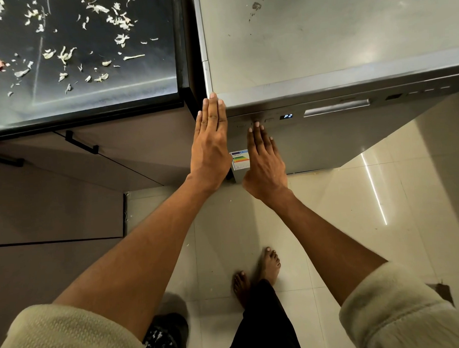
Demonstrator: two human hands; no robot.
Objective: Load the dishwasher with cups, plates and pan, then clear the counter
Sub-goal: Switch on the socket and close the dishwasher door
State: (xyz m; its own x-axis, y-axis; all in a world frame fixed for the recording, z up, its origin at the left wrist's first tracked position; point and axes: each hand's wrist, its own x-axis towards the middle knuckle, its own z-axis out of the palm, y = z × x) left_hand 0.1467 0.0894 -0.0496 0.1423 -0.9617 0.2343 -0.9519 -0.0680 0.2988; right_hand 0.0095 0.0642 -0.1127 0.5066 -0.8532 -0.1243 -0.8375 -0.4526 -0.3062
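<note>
We judge loading done: dishwasher [326, 134] door closed, display [288, 116] lit. Left hand [210, 146] flat on corner, right hand [265, 157] flat, fingertips at buttons, both grips apart. Next: start, then clear scraps [63, 54] off table [90, 100].

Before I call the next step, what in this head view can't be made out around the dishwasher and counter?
- Dishwasher load: hidden, door shut.
- Which control button the right hand touches: its fingertips cover it; labels too small.
- Energy label text: too small, partly behind the hands.
- Left hand: lies flat along the dishwasher's corner; palm contact hidden.
- Black counter: cut off at the top and left edges.
</note>
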